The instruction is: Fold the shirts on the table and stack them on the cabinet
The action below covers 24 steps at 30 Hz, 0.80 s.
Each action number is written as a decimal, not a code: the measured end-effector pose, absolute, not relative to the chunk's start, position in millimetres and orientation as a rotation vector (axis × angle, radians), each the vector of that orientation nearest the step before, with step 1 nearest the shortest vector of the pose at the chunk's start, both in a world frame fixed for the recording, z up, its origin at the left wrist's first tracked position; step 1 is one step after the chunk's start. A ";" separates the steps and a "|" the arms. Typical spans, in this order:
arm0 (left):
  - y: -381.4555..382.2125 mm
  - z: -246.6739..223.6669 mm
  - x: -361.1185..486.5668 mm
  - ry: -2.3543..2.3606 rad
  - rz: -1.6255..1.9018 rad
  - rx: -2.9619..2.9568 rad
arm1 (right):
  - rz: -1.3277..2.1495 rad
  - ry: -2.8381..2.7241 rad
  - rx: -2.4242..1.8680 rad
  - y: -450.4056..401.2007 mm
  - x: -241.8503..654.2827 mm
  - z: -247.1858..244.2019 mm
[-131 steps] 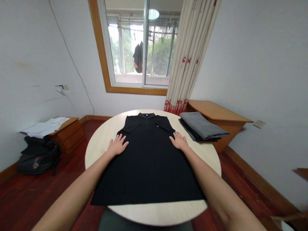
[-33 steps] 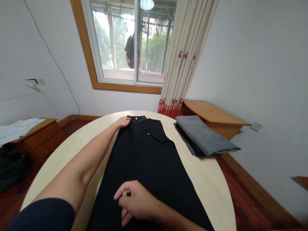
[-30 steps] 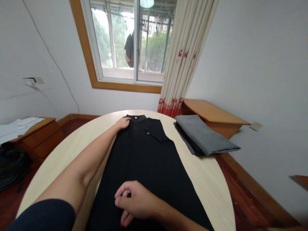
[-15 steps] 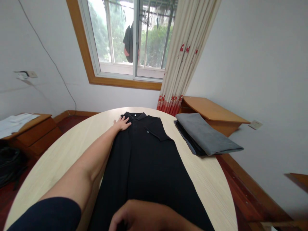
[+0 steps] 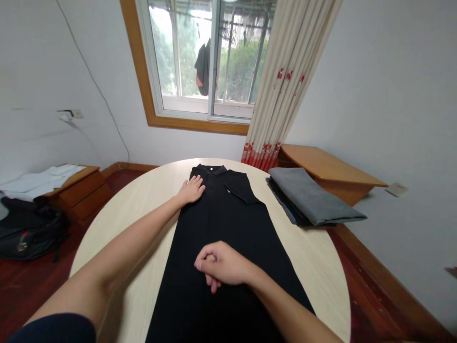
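We find the left hand (image 5: 192,189) spread flat on the black shirt (image 5: 232,219) near its collar (image 5: 219,170), gripping nothing. The right hand (image 5: 223,263) is loosely curled over the shirt's middle; we cannot tell whether it pinches cloth. Beneath both hands, the shirt lies on the table (image 5: 143,202); folded clothes (image 5: 310,193) sit to their right.

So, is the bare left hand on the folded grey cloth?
No, the bare left hand lies spread on the black short-sleeved polo shirt.
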State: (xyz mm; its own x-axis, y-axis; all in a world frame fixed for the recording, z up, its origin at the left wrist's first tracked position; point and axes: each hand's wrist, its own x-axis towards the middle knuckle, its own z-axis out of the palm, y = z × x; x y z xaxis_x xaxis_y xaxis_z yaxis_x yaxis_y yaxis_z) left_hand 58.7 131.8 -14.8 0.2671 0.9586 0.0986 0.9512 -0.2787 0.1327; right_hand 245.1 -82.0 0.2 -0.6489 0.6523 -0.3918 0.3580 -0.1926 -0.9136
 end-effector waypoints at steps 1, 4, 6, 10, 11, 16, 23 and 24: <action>118.4 -16.7 57.2 1.825 0.246 2.482 | 1.833 -1.815 -1.200 -78.3 245.8 -2.2; 80.8 -26.2 55.6 1.767 0.212 2.521 | 1.571 -1.781 -1.211 -65.1 248.9 -9.8; 59.8 -33.3 56.4 1.757 0.180 2.539 | 1.418 -1.782 -1.192 -56.3 252.3 -14.9; 24.3 -41.1 60.6 1.739 0.150 2.554 | 1.239 -1.785 -1.163 -42.8 261.6 -25.2; 14.7 -41.6 62.1 1.724 0.149 2.553 | 1.207 -1.787 -1.159 -40.4 264.3 -27.4; -49.7 -40.7 68.5 1.614 0.165 2.579 | 1.065 -1.808 -1.169 -32.6 277.4 -33.1; -149.4 -37.8 67.9 1.465 0.189 2.623 | 0.953 -1.837 -1.186 -26.0 287.1 -38.3; -161.0 -37.6 66.8 1.448 0.196 2.627 | 0.952 -1.843 -1.191 -25.1 287.5 -39.4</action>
